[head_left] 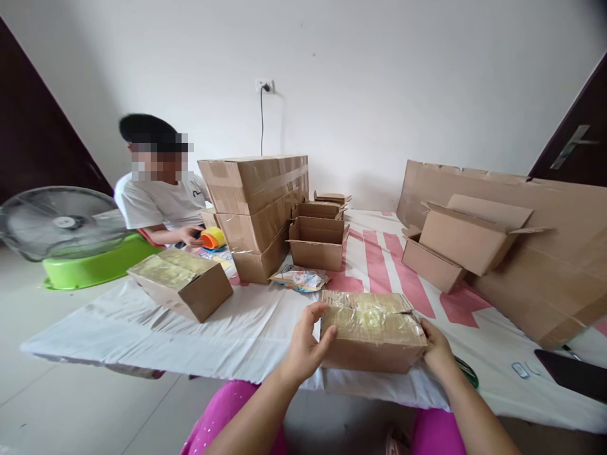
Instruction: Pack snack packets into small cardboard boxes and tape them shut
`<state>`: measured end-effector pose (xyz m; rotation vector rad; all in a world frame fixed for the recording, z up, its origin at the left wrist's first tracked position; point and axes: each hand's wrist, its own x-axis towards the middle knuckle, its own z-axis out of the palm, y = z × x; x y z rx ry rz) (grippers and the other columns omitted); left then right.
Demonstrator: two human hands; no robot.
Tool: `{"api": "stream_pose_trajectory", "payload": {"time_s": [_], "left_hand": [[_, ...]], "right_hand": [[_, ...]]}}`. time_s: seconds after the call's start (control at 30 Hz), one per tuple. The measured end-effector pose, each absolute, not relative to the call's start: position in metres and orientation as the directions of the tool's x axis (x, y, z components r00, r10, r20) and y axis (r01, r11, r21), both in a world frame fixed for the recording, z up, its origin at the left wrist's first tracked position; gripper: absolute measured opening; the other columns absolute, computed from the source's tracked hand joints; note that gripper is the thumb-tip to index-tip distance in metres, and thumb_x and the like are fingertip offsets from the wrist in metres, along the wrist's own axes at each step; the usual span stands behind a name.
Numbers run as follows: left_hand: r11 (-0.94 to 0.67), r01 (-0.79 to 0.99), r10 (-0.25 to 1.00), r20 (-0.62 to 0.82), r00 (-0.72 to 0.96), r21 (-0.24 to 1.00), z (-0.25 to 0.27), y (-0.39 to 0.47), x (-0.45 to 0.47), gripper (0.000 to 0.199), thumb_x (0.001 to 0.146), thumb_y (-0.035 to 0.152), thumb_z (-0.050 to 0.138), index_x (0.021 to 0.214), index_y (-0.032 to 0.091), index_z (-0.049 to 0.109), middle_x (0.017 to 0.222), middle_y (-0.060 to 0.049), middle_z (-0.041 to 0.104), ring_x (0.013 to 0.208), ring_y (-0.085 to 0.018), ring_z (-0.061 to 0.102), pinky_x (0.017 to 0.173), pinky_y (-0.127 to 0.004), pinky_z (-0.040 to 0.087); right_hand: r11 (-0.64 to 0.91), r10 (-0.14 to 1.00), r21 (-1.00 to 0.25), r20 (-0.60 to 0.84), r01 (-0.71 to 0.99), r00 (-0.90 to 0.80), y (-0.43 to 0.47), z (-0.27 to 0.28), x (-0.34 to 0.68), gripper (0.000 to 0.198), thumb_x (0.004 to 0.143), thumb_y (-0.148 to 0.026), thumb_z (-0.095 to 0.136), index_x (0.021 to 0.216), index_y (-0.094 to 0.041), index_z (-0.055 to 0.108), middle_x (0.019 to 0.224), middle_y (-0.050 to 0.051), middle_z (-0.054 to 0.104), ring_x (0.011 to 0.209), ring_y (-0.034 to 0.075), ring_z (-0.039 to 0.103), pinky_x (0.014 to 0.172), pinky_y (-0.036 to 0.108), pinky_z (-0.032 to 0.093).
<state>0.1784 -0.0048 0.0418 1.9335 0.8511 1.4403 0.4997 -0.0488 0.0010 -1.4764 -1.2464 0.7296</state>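
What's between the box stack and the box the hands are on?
A printed packet, lying on the cloth between the box stack and the handled box. Shows in the head view.

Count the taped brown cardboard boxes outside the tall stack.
2: one brown cardboard box between left hand and right hand, another box left of the stack, which may hide more.

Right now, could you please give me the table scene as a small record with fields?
left hand: spread, at left end of taped box
right hand: at right end of the same box
beyond the box: printed packet
left side: second box, cardboard stack
right side: tilted open box, large cardboard
co-worker's hand: at yellow-and-orange item
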Motion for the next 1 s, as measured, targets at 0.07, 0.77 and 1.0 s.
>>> {"api": "stream_pose_trajectory", "payload": {"time_s": [0.07, 0.77, 1.0], "left_hand": [[-0.630, 0.113, 0.771, 0.600, 0.214, 0.768, 0.039, -0.005, 0.180, 0.041, 0.088, 0.029, 0.060, 0.125, 0.024, 0.043, 0.119, -0.010, 0.054, 0.112, -0.024, 0.057, 0.095, -0.041, 0.047], [-0.767, 0.140, 0.639, 0.765, 0.081, 0.626, 0.039, -0.005, 0.191, 0.040, 0.084, 0.022, 0.055, 0.122, 0.021, 0.041, 0.116, -0.011, 0.053, 0.111, -0.026, 0.054, 0.095, -0.045, 0.045], [-0.782, 0.147, 0.620, 0.780, 0.086, 0.605, 0.038, -0.003, 0.190, 0.036, 0.084, 0.022, 0.054, 0.119, 0.021, 0.042, 0.117, -0.011, 0.052, 0.112, -0.026, 0.054, 0.095, -0.045, 0.045]], "right_hand": [[-0.003, 0.947, -0.869, 0.156, 0.495, 0.280, -0.053, 0.007, 0.517, 0.031, 0.075, -0.049, 0.054, 0.084, -0.022, 0.065, 0.079, 0.004, 0.070, 0.076, 0.024, 0.064, 0.069, 0.034, 0.048], [0.091, 0.907, -0.470, 0.403, 0.878, 0.122, -0.067, 0.123, 0.529, 0.049, 0.081, -0.056, 0.045, 0.112, -0.022, 0.062, 0.117, 0.013, 0.068, 0.109, 0.032, 0.063, 0.096, 0.045, 0.048], [0.252, 0.960, -0.498, 0.023, 0.830, -0.278, -0.047, 0.196, 0.433, 0.050, 0.082, -0.050, 0.060, 0.126, -0.026, 0.058, 0.121, 0.007, 0.066, 0.107, 0.029, 0.061, 0.094, 0.040, 0.046]]}}
